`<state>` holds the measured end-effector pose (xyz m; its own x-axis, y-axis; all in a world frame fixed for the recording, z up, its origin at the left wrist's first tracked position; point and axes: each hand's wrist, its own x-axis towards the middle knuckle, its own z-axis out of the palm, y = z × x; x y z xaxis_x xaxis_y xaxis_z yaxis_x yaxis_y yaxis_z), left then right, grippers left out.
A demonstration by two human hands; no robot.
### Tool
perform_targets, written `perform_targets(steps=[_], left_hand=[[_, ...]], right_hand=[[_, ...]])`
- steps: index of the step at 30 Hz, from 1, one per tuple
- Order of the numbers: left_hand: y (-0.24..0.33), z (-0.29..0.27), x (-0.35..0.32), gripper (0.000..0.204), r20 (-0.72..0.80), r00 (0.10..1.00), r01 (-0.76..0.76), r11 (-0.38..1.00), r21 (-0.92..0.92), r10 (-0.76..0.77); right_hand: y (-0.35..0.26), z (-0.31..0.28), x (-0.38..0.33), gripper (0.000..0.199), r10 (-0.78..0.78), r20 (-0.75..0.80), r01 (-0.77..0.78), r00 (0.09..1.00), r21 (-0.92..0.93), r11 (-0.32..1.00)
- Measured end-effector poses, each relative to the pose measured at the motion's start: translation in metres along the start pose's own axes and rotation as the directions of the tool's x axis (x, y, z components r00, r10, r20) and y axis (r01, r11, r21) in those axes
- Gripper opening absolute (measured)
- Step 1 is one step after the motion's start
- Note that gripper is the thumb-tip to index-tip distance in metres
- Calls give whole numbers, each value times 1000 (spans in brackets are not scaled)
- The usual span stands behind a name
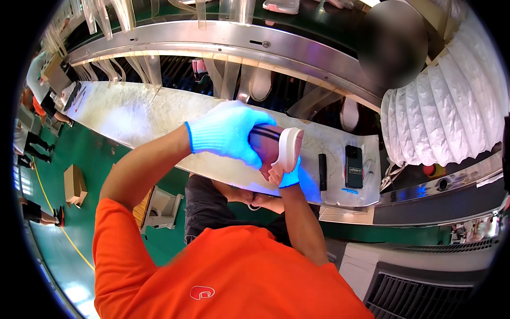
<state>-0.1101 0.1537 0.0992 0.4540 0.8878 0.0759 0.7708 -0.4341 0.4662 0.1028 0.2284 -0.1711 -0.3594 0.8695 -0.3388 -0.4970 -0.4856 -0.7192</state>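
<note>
A pink sneaker [265, 142] with dark stripes and a thick white sole is held above the near edge of the worktable. My left hand [226, 133], in a light-coloured knit glove lit bright blue, wraps its thumb and fingers around the upper. On the sneaker's other side is my right hand [291, 177], gloved the same way. Most of it is hidden behind the shoe, but it appears to support the shoe from the right and below. The sole faces right, turned away from my left palm.
The long pale worktable [175, 111] carries a dark phone [354, 166], a black bar-shaped object [322, 171] and a small blue item [349, 191]. Behind it runs a metal-railed conveyor [234, 41] with hanging clear strips and shoes. A white flexible duct [446, 101] stands right; people are far left.
</note>
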Motion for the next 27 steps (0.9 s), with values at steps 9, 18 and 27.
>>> perform_targets(steps=[9,18,27], left_hand=[[31,-10,25,78,108,976,188,982,4,-187],[31,-3,29,82,-10,999,47,998,36,-46],[55,0,23,82,84,984,146,981,127,-158]], right_hand=[[-89,19,-80,118,-241,539,273,807,22,962],[-94,36,-82,123,-462,382,487,800,37,873],[-123,20,-93,156,-518,512,625,686,-49,779]])
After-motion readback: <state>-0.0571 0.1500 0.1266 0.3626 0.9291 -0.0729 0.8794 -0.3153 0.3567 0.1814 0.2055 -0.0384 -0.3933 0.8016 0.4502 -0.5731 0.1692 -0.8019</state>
